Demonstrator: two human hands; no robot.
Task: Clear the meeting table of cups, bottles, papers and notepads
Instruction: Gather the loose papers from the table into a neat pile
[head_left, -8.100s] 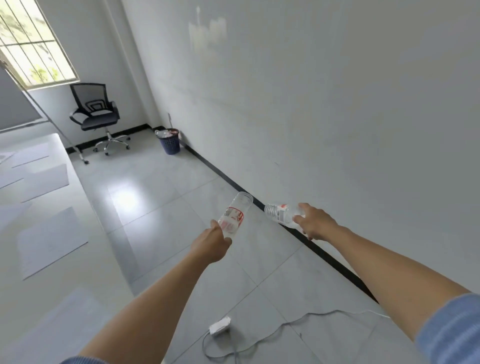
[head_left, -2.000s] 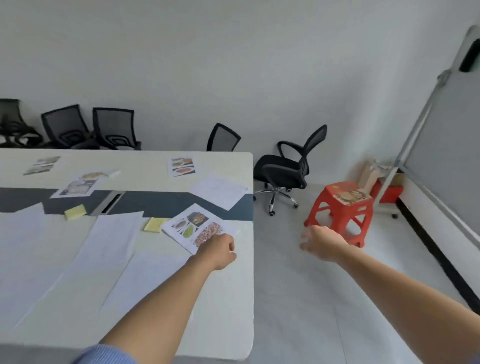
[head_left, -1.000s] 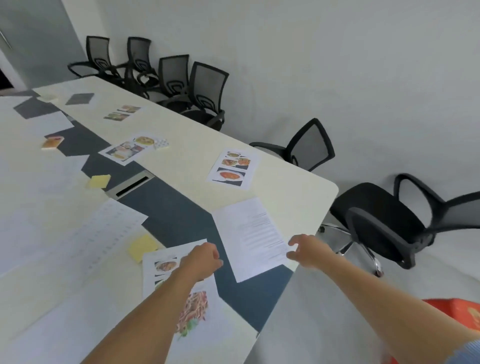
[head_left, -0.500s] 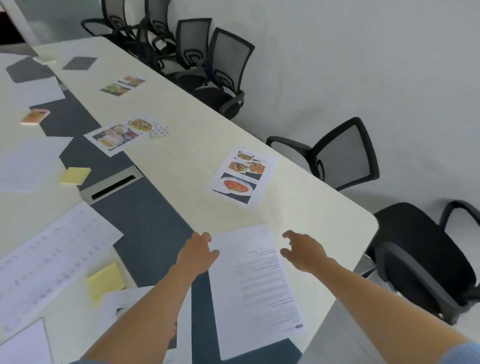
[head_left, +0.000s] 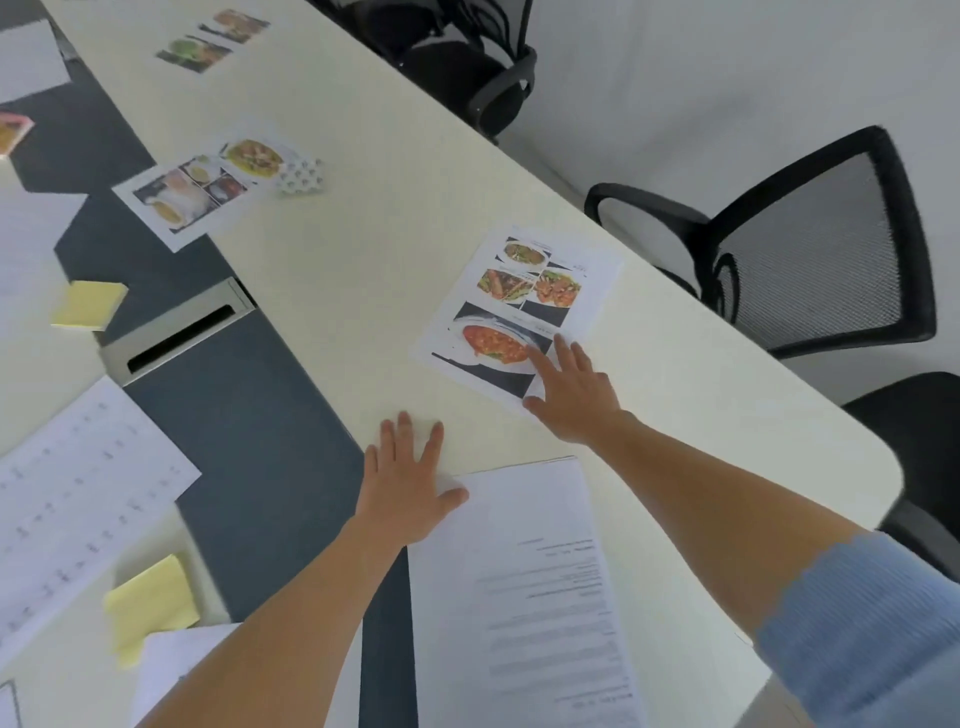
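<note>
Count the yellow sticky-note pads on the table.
2. One yellow pad lies at the left edge, beside the metal cable slot; the other yellow pad lies near the bottom left. More may lie out of view.

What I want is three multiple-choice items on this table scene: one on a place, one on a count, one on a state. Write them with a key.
1. Where do the right hand's fingertips rest?
A. On the food-photo sheet
B. On a chair
C. On a cup

2. How many yellow sticky pads are in view?
A. One
B. Two
C. Four

3. How is the left hand?
A. Closed on a bottle
B. Clenched in a fist
C. Open, fingers spread

Key:
1 A: the fingertips lie on the near corner of that sheet.
2 B: one lies far left, one near the bottom left.
3 C: the palm is flat on the table, thumb at the text sheet's corner.
</note>
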